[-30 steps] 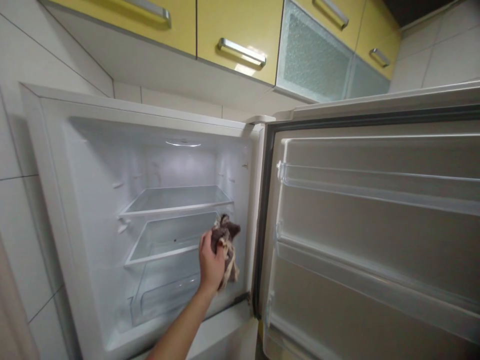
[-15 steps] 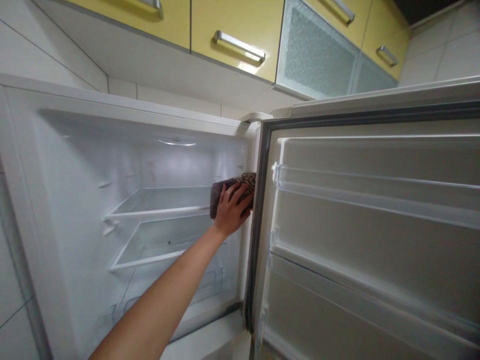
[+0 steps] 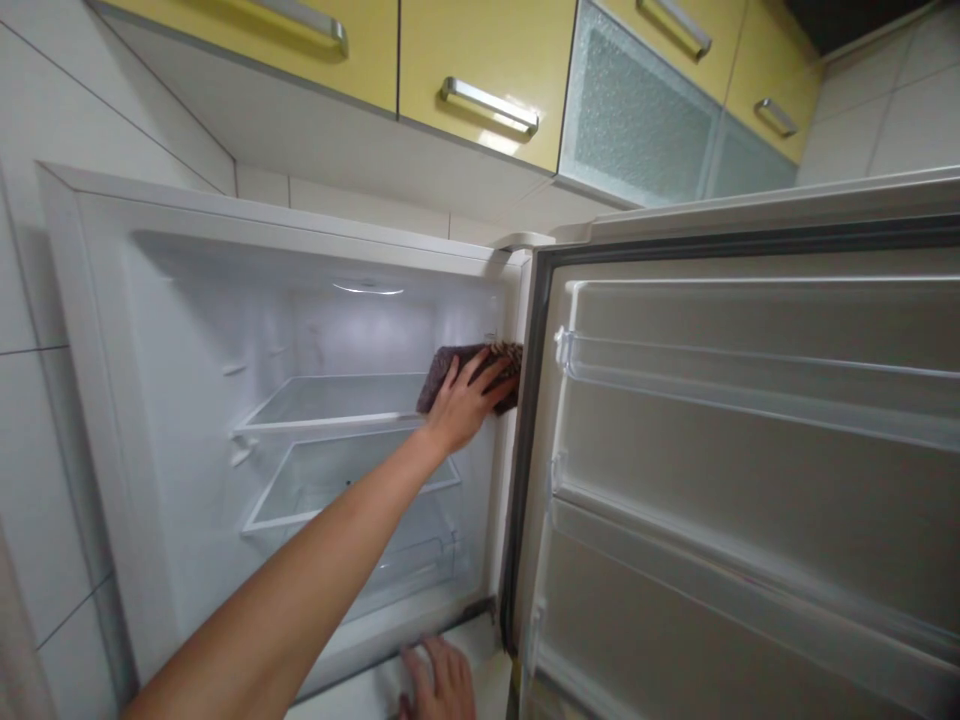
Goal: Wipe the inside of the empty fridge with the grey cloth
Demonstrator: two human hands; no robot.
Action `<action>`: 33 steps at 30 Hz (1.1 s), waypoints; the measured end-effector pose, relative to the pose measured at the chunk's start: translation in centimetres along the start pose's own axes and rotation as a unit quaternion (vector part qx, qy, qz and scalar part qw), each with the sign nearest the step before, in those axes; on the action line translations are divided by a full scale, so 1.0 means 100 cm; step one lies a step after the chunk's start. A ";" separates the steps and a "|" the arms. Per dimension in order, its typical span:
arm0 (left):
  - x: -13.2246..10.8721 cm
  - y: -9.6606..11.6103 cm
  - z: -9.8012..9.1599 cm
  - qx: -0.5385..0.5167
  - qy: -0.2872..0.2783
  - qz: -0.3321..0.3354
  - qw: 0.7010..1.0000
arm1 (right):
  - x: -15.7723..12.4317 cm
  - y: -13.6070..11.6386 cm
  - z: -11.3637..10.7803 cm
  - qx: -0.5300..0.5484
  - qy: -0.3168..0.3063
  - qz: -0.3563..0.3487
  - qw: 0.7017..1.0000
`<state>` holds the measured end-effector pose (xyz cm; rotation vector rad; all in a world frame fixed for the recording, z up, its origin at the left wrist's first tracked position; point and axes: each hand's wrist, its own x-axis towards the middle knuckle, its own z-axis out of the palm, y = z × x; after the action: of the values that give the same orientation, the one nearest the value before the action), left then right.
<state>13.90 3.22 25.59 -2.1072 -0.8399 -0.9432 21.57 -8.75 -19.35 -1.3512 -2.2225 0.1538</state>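
Note:
My left hand [image 3: 461, 400] reaches into the refrigerator [image 3: 285, 222] from the lower left. Its fingers are spread over a dark brown cloth [image 3: 435, 380] with a patterned part, pressing it against the inner right wall beside the door hinge side. The cloth overlaps the right end of the upper glass shelf [image 3: 337, 402] in view. Low in the picture is my right hand [image 3: 442, 685], partly cut off by the bottom edge. Its slightly bent fingers are apart at the white surface below the compartment, and I see nothing held in them.
The refrigerator door [image 3: 705, 470] stands wide open on the right, with clear plastic racks [image 3: 750, 390]. A lower glass shelf [image 3: 322, 480] and a clear drawer [image 3: 416, 565] are inside. Yellow cabinets [image 3: 480, 50] hang above; a tiled wall [image 3: 30, 270] is at the left.
My left hand has slid the cloth slightly up along the right wall. My right hand has come into view at the bottom. The whole view has shifted a little.

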 end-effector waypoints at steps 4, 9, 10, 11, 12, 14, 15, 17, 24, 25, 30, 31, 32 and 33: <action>0.059 -0.012 -0.031 0.019 0.012 -0.033 0.999 | 0.037 0.008 -0.020 0.039 0.023 0.004 0.999; 0.086 -0.020 -0.038 0.042 0.015 -0.009 0.999 | 0.039 0.032 0.008 0.052 0.000 -0.009 0.999; 0.087 -0.020 -0.037 0.049 0.018 0.001 0.999 | 0.038 0.037 0.016 0.056 0.004 -0.016 0.998; 0.088 -0.019 -0.036 0.057 0.021 0.013 0.998 | 0.038 0.041 0.022 0.060 0.007 -0.021 0.998; 0.089 -0.018 -0.035 0.063 0.023 0.024 0.997 | 0.038 0.044 0.027 0.062 0.006 -0.025 0.998; 0.091 -0.016 -0.035 0.070 0.022 0.047 0.996 | 0.039 0.047 0.028 0.063 0.001 -0.033 0.997; 0.091 -0.016 -0.035 0.068 0.020 0.060 0.996 | 0.039 0.047 0.026 0.062 -0.003 -0.035 0.997; 0.086 -0.016 -0.036 0.048 0.009 0.086 0.995 | 0.040 0.043 0.016 0.058 -0.009 -0.030 0.998; -0.013 0.016 -0.011 -0.050 -0.057 0.120 0.990 | 0.039 0.017 -0.025 0.051 -0.026 0.019 0.998; -0.032 0.026 -0.006 -0.059 -0.068 0.114 0.989 | 0.039 0.013 -0.031 0.050 -0.030 0.024 0.998; -0.116 0.073 0.005 -0.083 -0.101 -0.001 0.991 | 0.043 -0.004 -0.060 0.035 -0.069 0.035 0.996; -0.132 0.080 0.002 -0.084 -0.104 -0.033 0.990 | 0.044 -0.006 -0.065 0.041 -0.071 0.033 0.996; -0.148 0.085 -0.002 -0.085 -0.108 -0.065 0.988 | 0.045 -0.007 -0.069 0.049 -0.069 0.028 0.996; -0.165 0.089 -0.006 -0.086 -0.112 -0.094 0.985 | 0.046 -0.008 -0.073 0.055 -0.064 0.020 0.996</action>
<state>11.70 -6.86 9.96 -2.3455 -1.1246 -0.9127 22.91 -6.50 -11.13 -1.3606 -2.2559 0.3814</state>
